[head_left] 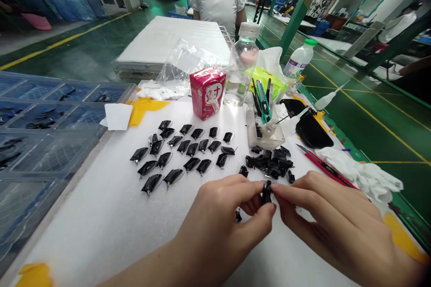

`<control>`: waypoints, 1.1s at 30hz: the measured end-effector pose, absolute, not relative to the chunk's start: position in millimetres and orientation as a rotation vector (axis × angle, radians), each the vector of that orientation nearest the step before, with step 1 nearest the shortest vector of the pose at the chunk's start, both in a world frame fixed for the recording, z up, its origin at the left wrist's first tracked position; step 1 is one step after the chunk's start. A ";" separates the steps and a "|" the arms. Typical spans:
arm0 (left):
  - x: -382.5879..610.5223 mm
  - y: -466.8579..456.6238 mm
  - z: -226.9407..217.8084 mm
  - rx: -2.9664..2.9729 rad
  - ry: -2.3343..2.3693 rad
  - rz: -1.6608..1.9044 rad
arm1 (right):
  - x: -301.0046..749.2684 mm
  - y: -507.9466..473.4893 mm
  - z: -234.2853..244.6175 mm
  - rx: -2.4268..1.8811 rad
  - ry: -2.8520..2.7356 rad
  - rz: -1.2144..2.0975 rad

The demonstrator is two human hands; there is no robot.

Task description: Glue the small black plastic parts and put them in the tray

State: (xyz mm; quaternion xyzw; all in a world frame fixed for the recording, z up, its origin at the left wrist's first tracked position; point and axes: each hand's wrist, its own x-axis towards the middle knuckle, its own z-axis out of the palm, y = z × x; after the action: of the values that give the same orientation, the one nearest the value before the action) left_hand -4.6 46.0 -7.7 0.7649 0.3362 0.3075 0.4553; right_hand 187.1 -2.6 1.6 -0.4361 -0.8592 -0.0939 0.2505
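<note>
A small glossy black plastic part is pinched between the thumb and fingers of my left hand. My right hand grips the same part from the other side, its index fingertip against the upper end; the right thumb is mostly hidden. Just beyond my fingers lies a loose heap of similar black parts. Farther left, several curved black pieces are spread in rough rows on the white work surface. One more black piece shows partly behind my left fingers.
Compartmented clear trays with black parts line the left. At the back stand a red drink carton, a clear jar and a tool holder. A red-handled craft knife and white cloth lie right. A person in white sits ahead.
</note>
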 end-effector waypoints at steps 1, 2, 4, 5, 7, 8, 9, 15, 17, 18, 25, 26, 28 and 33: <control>-4.6 45.9 -9.2 1.904 0.831 0.775 | 186.3 -2.0 1.6 -1.192 -2.328 -0.256; -4.5 45.8 -10.6 1.922 0.838 0.786 | 185.7 -1.4 1.5 -1.200 -2.318 -0.258; -4.5 45.4 -12.2 1.960 0.851 0.799 | 184.7 -0.4 1.4 -1.215 -2.306 -0.260; -4.6 45.1 -12.4 1.980 0.859 0.792 | 184.4 -0.1 1.2 -1.221 -2.307 -0.256; -4.8 44.5 -11.8 2.018 0.872 0.762 | 184.1 0.1 0.8 -1.237 -2.310 -0.240; -5.0 44.1 -11.2 2.034 0.873 0.752 | 183.9 0.0 0.5 -1.241 -2.310 -0.229; -5.1 43.8 -10.6 2.048 0.874 0.743 | 183.8 -0.2 0.4 -1.244 -2.309 -0.217; -5.1 42.8 -11.6 2.081 0.878 0.743 | 181.1 -0.2 1.4 -1.210 -2.315 -0.194; -5.1 42.6 -12.2 2.084 0.878 0.746 | 180.3 0.5 2.1 -1.214 -2.305 -0.201; -5.2 42.4 -12.3 2.088 0.879 0.751 | 180.1 0.8 2.3 -1.221 -2.301 -0.209; -4.8 40.0 -10.2 2.046 0.876 0.735 | 180.3 1.7 2.9 -1.204 -2.310 -0.254; -4.5 40.1 -9.1 2.014 0.870 0.728 | 180.0 1.8 2.9 -1.202 -2.307 -0.252; -3.7 40.7 -6.2 1.930 0.849 0.700 | 179.3 1.7 3.4 -1.198 -2.301 -0.243; -2.4 44.4 0.1 1.573 0.814 0.590 | 181.1 1.1 7.8 -1.216 -2.290 -0.267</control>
State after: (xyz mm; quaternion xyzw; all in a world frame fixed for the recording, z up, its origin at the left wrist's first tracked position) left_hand -2.4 44.4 0.1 0.6772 0.3506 0.2538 0.5950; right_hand 181.1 1.1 7.8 -0.4500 -0.8472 -0.0986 0.2644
